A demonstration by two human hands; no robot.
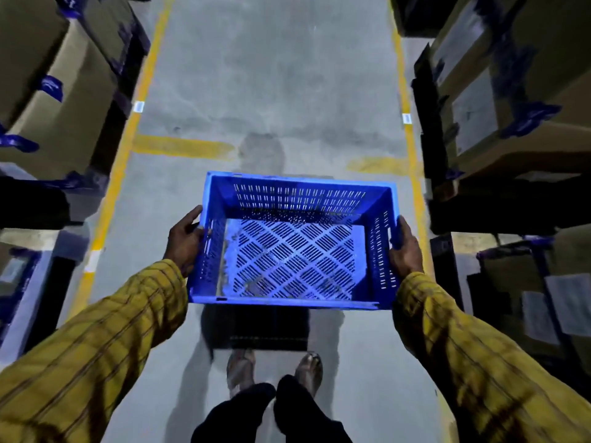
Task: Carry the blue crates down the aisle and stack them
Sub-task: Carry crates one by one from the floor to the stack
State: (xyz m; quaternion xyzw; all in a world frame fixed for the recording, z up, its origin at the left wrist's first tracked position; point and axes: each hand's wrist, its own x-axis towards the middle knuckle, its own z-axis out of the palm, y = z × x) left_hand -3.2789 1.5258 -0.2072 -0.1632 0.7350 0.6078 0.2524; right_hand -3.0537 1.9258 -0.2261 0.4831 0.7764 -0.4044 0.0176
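Observation:
An empty blue crate (294, 251) with slotted walls and a lattice floor hangs level in front of me, above the concrete aisle. My left hand (185, 239) grips its left wall near the rim, fingers curled over the edge. On the opposite side my right hand (405, 247) clasps the right wall the same way. Both arms are in yellow striped sleeves. The crate's shadow falls on the floor beneath it, just ahead of my feet (275, 375).
Shelving racks (499, 203) loaded with cardboard boxes (54, 84) line both sides of the aisle. Yellow lines (128, 145) mark the floor edges and short cross bars. The grey concrete floor (275, 75) stretches ahead between the racks.

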